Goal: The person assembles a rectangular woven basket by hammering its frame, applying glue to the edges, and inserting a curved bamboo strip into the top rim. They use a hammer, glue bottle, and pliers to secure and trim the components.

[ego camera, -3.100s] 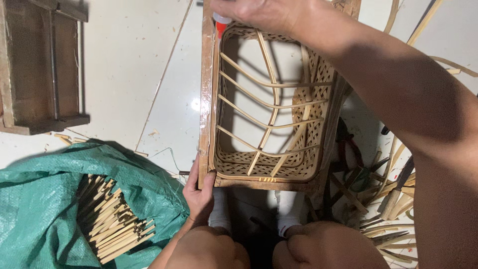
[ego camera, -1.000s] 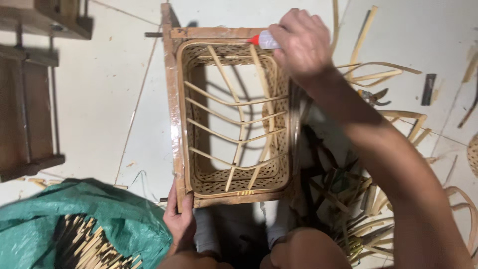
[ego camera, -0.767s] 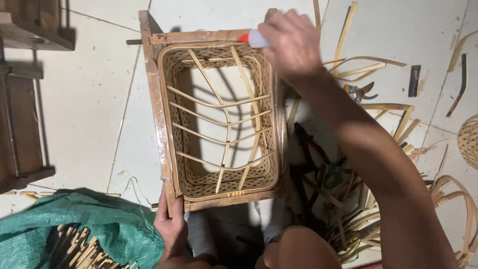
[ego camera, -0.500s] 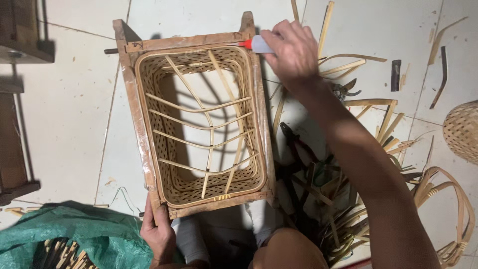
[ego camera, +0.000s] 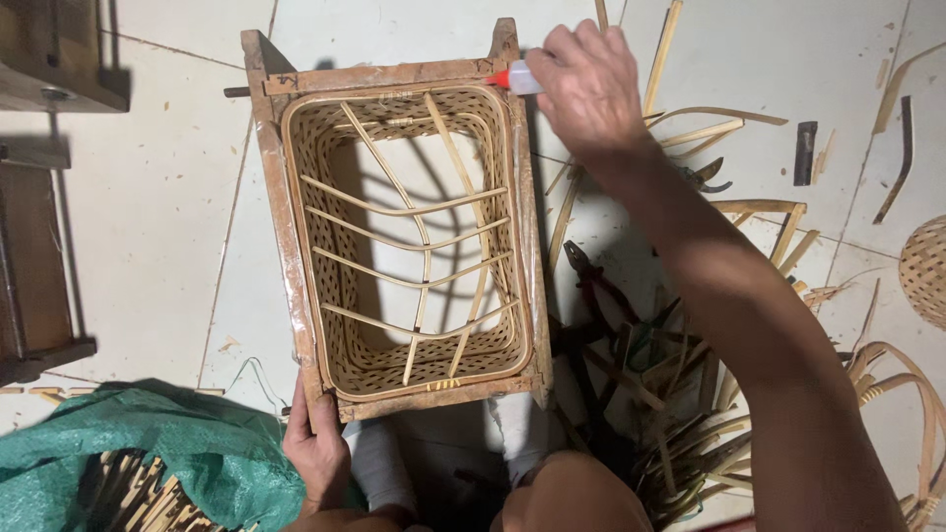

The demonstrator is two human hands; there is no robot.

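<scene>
A person's right hand (ego camera: 589,87) is gripping a small glue bottle (ego camera: 514,79) at the wooden frame's (ego camera: 279,212) far corner, around a woven basket (ego camera: 340,286); the left hand (ego camera: 317,445) is clasping the near corner.

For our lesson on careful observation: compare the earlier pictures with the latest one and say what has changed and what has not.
The right hand with the small red-tipped bottle has moved from the far left corner of the wooden frame along the far edge to its far right corner. The left hand has stayed gripping the near left corner, and the woven basket still sits inside the frame. Nothing was picked up or let go.
</scene>
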